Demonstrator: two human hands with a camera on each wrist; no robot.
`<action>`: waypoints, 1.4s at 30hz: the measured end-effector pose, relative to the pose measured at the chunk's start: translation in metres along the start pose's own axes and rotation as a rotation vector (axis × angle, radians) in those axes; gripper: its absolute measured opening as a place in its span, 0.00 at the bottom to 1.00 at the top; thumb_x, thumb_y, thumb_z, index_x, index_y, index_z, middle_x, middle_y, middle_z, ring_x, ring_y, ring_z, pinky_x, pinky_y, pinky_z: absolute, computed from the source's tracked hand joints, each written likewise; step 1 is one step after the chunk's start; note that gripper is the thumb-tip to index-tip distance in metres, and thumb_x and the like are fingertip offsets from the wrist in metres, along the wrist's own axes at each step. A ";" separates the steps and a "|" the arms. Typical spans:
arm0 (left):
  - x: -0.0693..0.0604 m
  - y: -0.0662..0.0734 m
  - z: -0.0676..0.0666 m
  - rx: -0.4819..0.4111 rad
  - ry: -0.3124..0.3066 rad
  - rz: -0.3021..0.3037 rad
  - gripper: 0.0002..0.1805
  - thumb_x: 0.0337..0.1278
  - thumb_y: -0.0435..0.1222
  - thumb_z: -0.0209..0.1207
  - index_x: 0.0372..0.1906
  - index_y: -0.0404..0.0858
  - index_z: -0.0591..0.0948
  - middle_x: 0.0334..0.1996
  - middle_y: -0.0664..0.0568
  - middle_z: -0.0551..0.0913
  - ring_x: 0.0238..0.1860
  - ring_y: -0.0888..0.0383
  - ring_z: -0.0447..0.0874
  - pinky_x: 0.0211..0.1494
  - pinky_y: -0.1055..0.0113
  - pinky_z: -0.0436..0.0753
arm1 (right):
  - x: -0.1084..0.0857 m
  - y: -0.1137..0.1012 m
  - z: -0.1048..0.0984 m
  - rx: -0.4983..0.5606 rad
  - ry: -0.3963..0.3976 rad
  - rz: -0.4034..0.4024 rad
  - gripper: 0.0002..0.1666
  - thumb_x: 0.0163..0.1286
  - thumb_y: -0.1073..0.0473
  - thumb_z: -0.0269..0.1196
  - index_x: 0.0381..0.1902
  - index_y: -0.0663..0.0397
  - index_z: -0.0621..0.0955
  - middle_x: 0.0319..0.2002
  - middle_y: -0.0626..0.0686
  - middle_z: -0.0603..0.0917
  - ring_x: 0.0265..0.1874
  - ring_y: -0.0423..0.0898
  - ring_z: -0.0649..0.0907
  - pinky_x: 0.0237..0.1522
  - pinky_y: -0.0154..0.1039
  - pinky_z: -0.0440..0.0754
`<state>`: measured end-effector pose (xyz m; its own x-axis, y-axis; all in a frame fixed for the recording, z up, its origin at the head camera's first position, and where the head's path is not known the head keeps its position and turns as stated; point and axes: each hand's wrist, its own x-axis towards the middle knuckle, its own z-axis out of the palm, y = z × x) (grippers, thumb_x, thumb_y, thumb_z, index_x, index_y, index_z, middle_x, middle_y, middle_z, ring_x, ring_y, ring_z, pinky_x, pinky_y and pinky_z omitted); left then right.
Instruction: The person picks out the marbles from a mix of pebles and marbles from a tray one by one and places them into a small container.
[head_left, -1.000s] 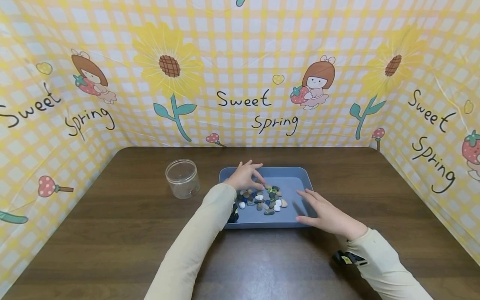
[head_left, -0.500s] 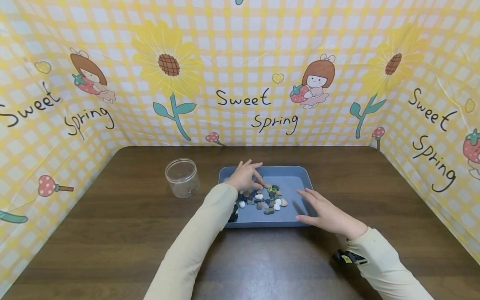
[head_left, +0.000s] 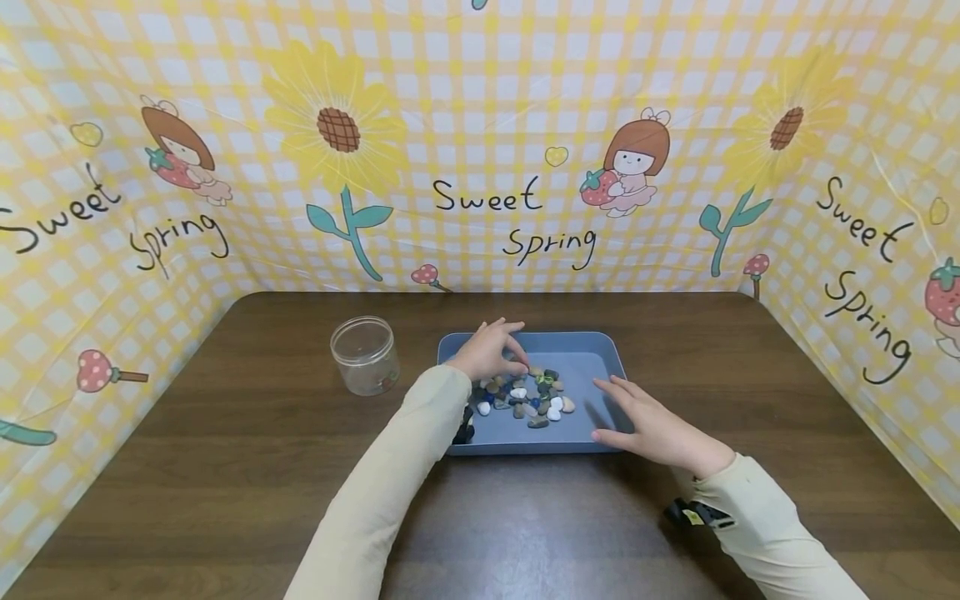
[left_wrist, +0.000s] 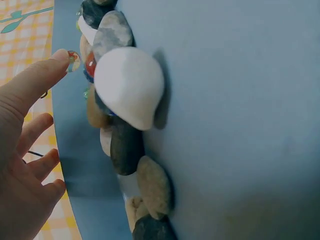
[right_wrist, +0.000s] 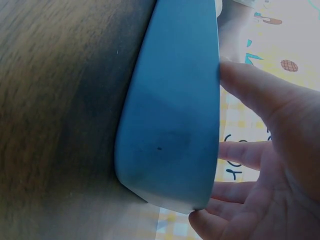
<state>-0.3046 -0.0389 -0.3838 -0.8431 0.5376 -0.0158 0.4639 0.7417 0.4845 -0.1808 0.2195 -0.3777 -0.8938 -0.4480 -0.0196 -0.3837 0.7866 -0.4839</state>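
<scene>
My left hand [head_left: 487, 352] hovers over the left part of a blue tray [head_left: 536, 448], thumb and index finger brought together. At the thumb tip in the left wrist view is a small clear glass marble [left_wrist: 73, 61] with coloured swirls, pinched there; the index finger is hidden behind the thumb. Below lies a heap of pebbles [head_left: 519, 393], white, grey, tan and dark, with some blue and green pieces among them. My right hand [head_left: 660, 429] is spread at the tray's right side, its thumb and fingers near the rim [right_wrist: 218, 100], holding nothing.
Left of the tray stands a clear round jar [head_left: 365, 357] without a lid, a small coloured spot visible near its bottom. Tray and jar are on a brown wooden table [head_left: 247, 467]. A yellow checked cloth [head_left: 480, 108] hangs around the back and sides.
The left index finger has come down to meet the thumb, with the hand shifting very slightly. The right hand, tray and jar have stayed in place.
</scene>
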 end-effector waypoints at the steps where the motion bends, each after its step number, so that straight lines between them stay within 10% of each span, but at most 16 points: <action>1: 0.000 0.000 0.000 -0.002 0.003 0.004 0.06 0.52 0.41 0.65 0.35 0.46 0.88 0.71 0.51 0.61 0.75 0.44 0.45 0.76 0.45 0.42 | 0.000 0.000 0.000 0.000 0.000 0.000 0.46 0.62 0.41 0.61 0.69 0.61 0.60 0.68 0.72 0.57 0.66 0.70 0.60 0.62 0.65 0.64; 18: -0.010 0.000 -0.012 -0.132 0.027 0.007 0.06 0.54 0.42 0.64 0.35 0.47 0.87 0.72 0.51 0.58 0.76 0.48 0.42 0.77 0.51 0.38 | -0.001 -0.002 0.000 0.010 -0.011 -0.001 0.46 0.62 0.41 0.61 0.69 0.61 0.59 0.68 0.73 0.56 0.66 0.70 0.60 0.61 0.66 0.64; 42: -0.029 -0.003 -0.047 -0.099 0.121 0.068 0.08 0.54 0.42 0.63 0.37 0.45 0.87 0.72 0.50 0.60 0.75 0.45 0.46 0.77 0.49 0.39 | 0.002 0.001 0.000 -0.011 -0.006 0.000 0.46 0.62 0.41 0.61 0.69 0.61 0.60 0.68 0.72 0.57 0.66 0.70 0.60 0.61 0.66 0.64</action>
<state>-0.2949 -0.0756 -0.3437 -0.8398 0.5289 0.1225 0.4972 0.6587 0.5648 -0.1826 0.2197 -0.3788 -0.8927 -0.4501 -0.0247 -0.3858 0.7912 -0.4745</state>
